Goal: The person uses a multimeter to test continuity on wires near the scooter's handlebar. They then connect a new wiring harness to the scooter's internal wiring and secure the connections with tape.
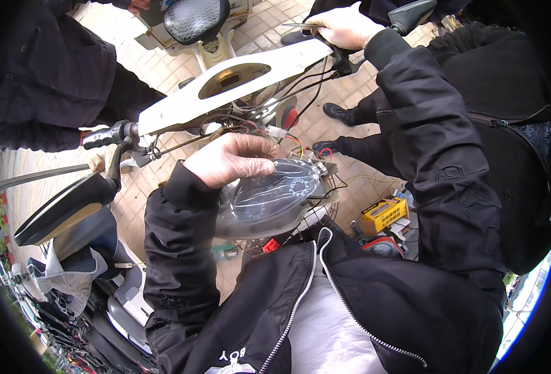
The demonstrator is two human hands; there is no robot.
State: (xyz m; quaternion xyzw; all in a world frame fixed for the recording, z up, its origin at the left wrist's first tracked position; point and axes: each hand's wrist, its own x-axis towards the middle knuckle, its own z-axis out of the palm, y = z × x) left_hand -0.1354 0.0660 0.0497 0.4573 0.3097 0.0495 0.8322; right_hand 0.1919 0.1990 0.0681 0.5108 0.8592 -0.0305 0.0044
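Note:
My left hand (232, 159), in a thin translucent glove, grips the top of a clear headlight unit (276, 193), with colored wires (300, 146) and a white connector (278, 132) behind it. My right hand (344, 26), gloved too, is closed at the right end of the white handlebar cover (182, 109), near a mirror (410, 15); a thin dark piece sticks out from its fingers, too small to name. Cables hang under the cover. A grip (97, 138) and a large mirror (60, 206) are at the left end.
A person in dark clothes (57, 75) stands at upper left, another (493, 156) at right. A scooter seat (191, 15) is beyond. A yellow box (381, 213) and assorted items lie on the paving at lower right; parked scooters (94, 311) crowd the lower left.

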